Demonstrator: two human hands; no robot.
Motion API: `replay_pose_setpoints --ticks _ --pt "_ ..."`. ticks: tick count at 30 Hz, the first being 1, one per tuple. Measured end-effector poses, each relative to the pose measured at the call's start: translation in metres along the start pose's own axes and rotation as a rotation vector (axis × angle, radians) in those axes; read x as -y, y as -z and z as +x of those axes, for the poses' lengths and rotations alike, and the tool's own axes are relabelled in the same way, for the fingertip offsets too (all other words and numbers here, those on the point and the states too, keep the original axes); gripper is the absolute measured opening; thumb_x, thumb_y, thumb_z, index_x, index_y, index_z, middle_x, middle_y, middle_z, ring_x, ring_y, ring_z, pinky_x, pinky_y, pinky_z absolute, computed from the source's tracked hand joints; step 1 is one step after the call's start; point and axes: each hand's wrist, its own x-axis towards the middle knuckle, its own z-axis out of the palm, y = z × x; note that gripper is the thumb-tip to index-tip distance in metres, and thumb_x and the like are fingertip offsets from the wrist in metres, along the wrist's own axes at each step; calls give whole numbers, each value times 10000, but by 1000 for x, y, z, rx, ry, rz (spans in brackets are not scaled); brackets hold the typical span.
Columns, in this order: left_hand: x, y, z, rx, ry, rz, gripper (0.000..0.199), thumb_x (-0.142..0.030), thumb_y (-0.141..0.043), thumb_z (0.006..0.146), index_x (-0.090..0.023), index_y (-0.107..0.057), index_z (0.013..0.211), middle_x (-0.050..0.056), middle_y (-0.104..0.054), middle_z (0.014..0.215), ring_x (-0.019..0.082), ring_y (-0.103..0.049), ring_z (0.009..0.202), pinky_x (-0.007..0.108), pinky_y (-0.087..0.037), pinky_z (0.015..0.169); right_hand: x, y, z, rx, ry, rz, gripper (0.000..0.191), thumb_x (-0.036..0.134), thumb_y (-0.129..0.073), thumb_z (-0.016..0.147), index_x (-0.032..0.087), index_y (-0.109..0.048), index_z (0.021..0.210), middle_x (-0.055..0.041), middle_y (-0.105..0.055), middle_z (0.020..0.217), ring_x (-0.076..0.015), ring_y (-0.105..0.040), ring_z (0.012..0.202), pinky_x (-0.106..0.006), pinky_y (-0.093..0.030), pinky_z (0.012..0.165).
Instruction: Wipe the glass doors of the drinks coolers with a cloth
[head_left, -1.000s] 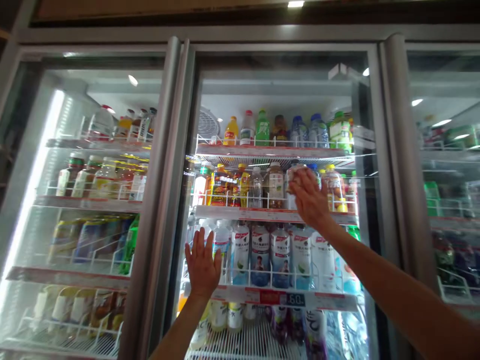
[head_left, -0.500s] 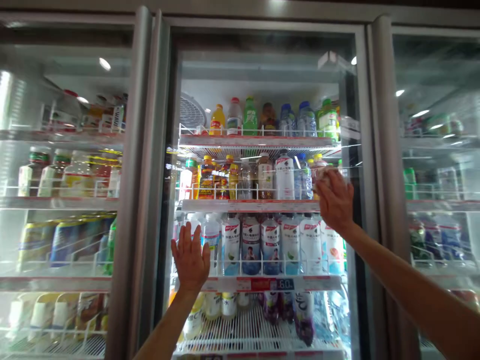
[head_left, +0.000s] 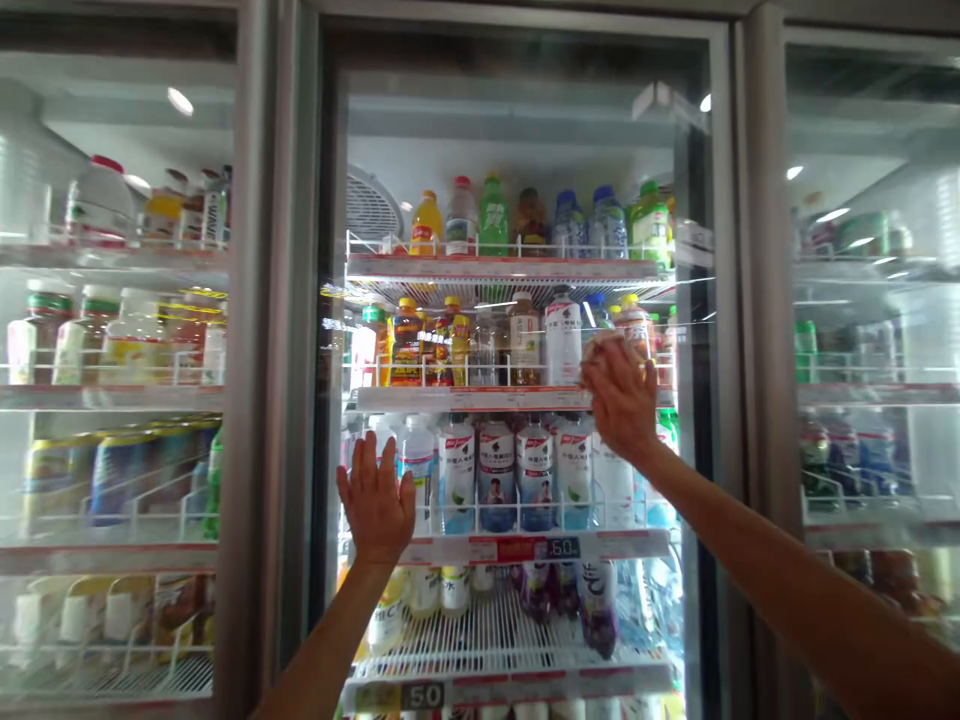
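A glass cooler door (head_left: pixel 510 115) in a metal frame fills the middle of the view, with shelves of bottles behind it. My left hand (head_left: pixel 377 500) rests with fingers spread against the lower left of the glass, before the third shelf's bottles, and holds nothing. My right hand (head_left: pixel 621 400) presses a crumpled light cloth (head_left: pixel 598 352) to the glass in front of the second shelf. The cloth shows above and left of my fingers; the rest is hidden under the hand.
Metal door frames (head_left: pixel 259 350) stand left of the middle door and on its right (head_left: pixel 769 300). Beyond them are more glass-fronted sections with bottles and cans (head_left: pixel 116 478). Ceiling lights reflect in the glass.
My right hand has moved left across the glass with the cloth. My left hand keeps nearly the same place on the door. The view has shifted slightly.
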Motion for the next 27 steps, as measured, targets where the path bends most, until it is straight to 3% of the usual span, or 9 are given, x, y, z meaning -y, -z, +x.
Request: replay_pose_setpoints --ticks 3,7,9,11,16,19,23,25,27 --pt "0 0 0 -2 1 7 571 -267 -421 882 -217 -218 1414 113 -260 1469 223 -200 1369 457 -137 1107 7 -3 -2 12 -77 13 479 182 -441 839 281 -434 1308 -19 -259 1490 -246 -195 1379 -527 -145 1109" --pt "1 1 0 4 3 -2 578 -262 -431 876 -225 -220 1413 108 -266 1467 224 -206 1367 461 -141 1106 56 8 -57 197 322 148 426 192 -445 836 296 -494 1246 11 -416 1407 -196 -178 1385 -484 -102 1137" --pt "1 1 0 12 11 -10 574 -267 -427 876 -229 -224 1412 104 -265 1468 226 -212 1365 466 -144 1104 61 14 -74 256 478 188 385 187 -444 839 303 -533 1194 31 -467 1367 -178 -209 1376 -475 -77 1144" --pt "1 1 -1 20 21 -20 571 -278 -424 877 -234 -227 1411 100 -262 1470 229 -218 1363 465 -143 1103 42 18 -73 220 422 147 358 171 -452 839 293 -556 1159 25 -442 1388 -184 -218 1373 -475 -76 1140" --pt "1 0 -1 17 25 -37 572 -284 -435 876 -233 -234 1410 105 -265 1468 229 -205 1367 453 -126 1108 -27 22 -47 38 -48 -74 395 155 -491 820 235 -528 1205 -58 -263 1487 -265 -252 1358 -503 -180 1097" --pt "1 -1 -1 10 19 -37 563 -282 -433 877 -226 -246 1406 114 -279 1461 228 -208 1367 457 -124 1108 -16 29 -67 74 -20 -56 422 145 -497 814 224 -503 1229 -65 -233 1497 -275 -209 1372 -518 -199 1091" --pt "2 -1 -1 2 3 -32 558 -284 -434 877 -217 -257 1402 124 -288 1456 227 -204 1368 456 -122 1108 16 39 -107 235 231 49 403 134 -470 816 257 -528 1196 -11 -226 1501 -235 -189 1382 -486 -144 1128" --pt "2 -1 -1 6 3 -34 558 -285 -434 876 -218 -258 1401 124 -287 1457 227 -205 1367 454 -119 1108 8 40 -108 231 231 38 420 133 -472 812 279 -528 1202 -5 -264 1488 -233 -219 1373 -491 -144 1126" --pt "2 0 0 15 14 -37 556 -289 -429 878 -223 -255 1402 119 -278 1461 231 -210 1365 454 -119 1108 -17 37 -96 130 85 -36 464 137 -491 805 279 -499 1247 -34 -264 1487 -260 -247 1361 -516 -183 1102"
